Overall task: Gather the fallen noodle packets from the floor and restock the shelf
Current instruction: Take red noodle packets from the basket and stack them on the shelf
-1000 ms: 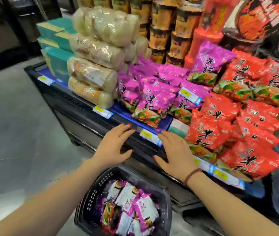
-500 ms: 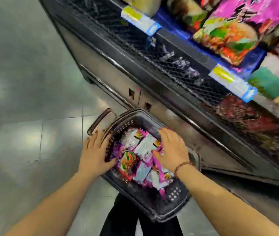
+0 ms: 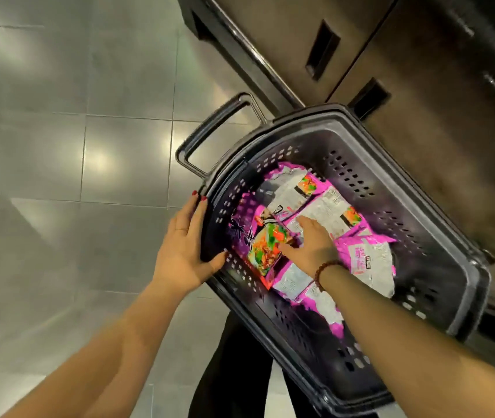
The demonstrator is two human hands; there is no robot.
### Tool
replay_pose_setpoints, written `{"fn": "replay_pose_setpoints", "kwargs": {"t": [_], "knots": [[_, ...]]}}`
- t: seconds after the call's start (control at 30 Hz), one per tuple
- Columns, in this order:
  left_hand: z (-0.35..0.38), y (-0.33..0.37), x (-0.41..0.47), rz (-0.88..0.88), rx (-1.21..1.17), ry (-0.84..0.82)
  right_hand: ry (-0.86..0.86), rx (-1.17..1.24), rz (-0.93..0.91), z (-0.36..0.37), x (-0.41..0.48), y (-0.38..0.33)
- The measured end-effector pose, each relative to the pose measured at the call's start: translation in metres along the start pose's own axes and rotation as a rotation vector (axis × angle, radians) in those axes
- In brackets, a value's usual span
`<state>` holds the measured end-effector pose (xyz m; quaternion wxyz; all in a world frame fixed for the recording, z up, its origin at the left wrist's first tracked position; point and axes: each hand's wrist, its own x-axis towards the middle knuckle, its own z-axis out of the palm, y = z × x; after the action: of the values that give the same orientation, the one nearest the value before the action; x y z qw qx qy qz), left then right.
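In the head view, a black perforated basket (image 3: pixel 355 177) sits on the grey tiled floor (image 3: pixel 74 152), against the dark shelf base (image 3: pixel 427 86). Pink noodle packets (image 3: pixel 368 260) lie heaped inside. The left hand (image 3: pixel 184 245) clasps the basket's left rim, thumb inside. The right hand (image 3: pixel 311 242) rests flat on the packets, fingers spread.

The left hand (image 3: pixel 184 245) is gripping the basket (image 3: pixel 415 212) rim; the right hand (image 3: pixel 311 247) fingers (image 3: pixel 300 221) are seemingly pressing the noodle packets (image 3: pixel 366 260) beneath them.
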<state>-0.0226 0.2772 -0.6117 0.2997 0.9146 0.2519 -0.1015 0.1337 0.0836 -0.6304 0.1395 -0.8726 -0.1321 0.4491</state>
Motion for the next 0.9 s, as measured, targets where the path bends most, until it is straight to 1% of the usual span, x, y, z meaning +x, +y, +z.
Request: {"fn": "replay_pose_setpoints", "kwargs": {"t": [0.13,0.23,0.3,0.37,0.47,0.53,0.6,0.63,0.7,0.73,0.8,0.87,0.9], "knots": [[0.012,-0.008,0.000,-0.023,-0.113,0.057,-0.033,0.076,0.049,0.029,0.034,-0.006],[0.017,-0.009,0.002,0.002,-0.129,0.120,-0.111,0.061,0.092,0.043,0.051,-0.012],[0.018,-0.010,0.002,0.002,-0.130,0.137,-0.096,0.001,0.118,0.047,0.053,-0.014],[0.017,-0.009,0.001,-0.001,-0.125,0.127,-0.030,0.008,0.123,0.048,0.047,-0.015],[0.014,-0.003,0.001,-0.033,-0.075,0.094,0.032,0.217,0.131,0.044,0.022,-0.009],[0.013,0.000,0.001,-0.031,0.059,0.109,0.108,0.352,0.120,0.039,-0.001,0.000],[0.015,0.009,-0.001,0.030,0.166,0.134,0.227,0.489,0.062,0.035,-0.022,0.016],[0.018,0.016,-0.004,0.073,0.154,0.142,0.272,0.593,0.063,0.033,-0.031,0.024],[0.026,0.035,-0.010,0.119,-0.016,0.103,0.305,0.884,0.111,0.027,-0.047,0.036],[0.031,0.048,-0.012,0.089,-0.160,0.051,0.308,1.026,0.119,0.024,-0.052,0.042],[0.038,0.075,-0.013,-0.062,-0.531,-0.109,0.301,1.209,0.090,0.019,-0.062,0.050],[0.046,0.094,-0.009,-0.251,-0.872,-0.254,0.243,1.303,0.084,0.015,-0.069,0.054],[0.049,0.098,-0.005,-0.323,-0.992,-0.312,0.208,1.319,0.083,0.013,-0.072,0.054]]}}
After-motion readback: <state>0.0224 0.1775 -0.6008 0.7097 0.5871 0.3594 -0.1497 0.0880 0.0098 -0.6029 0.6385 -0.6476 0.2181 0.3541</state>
